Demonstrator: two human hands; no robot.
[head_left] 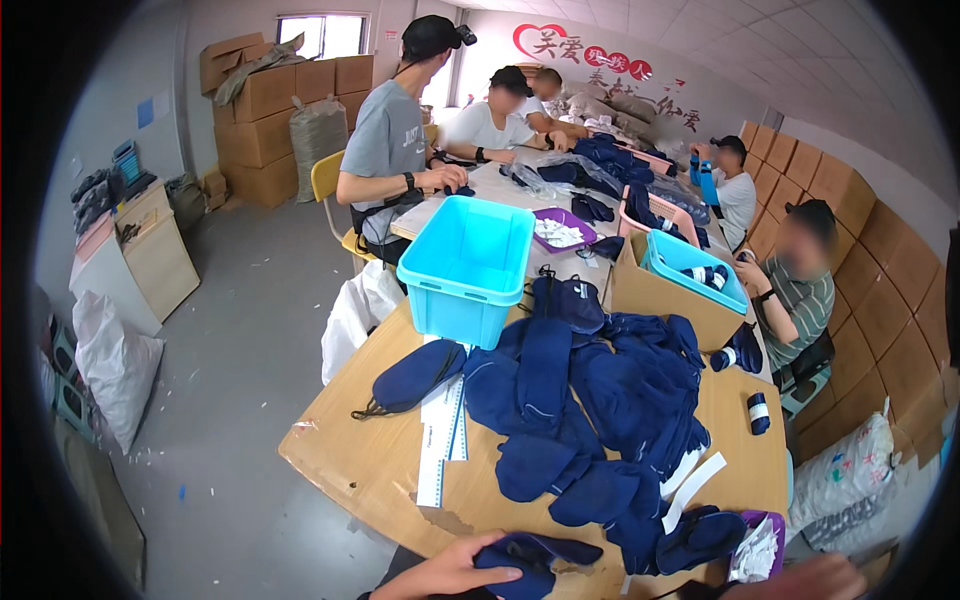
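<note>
My left hand (452,574) is closed on the edge of a navy cloth slipper (525,572) at the table's near edge. Low on the right, my right hand (805,580) is smeared by motion, its fingers unclear, beside a small purple basket (780,538) of white paper slips (754,556). Between the hands lies another slipper-like navy piece (700,540). A heap of navy cloth pieces (630,390) spreads up the table (370,470) from there. Left of the heap, a navy drawstring pouch (418,376) partly covers white printed strips (432,470).
An empty turquoise bin (465,290) stands behind the heap, beside a cardboard box (650,297) holding a blue basket (690,262). A banded navy roll (758,412) lies at right. Several people work along the farther tables. Stacked cartons (860,320) line the right wall.
</note>
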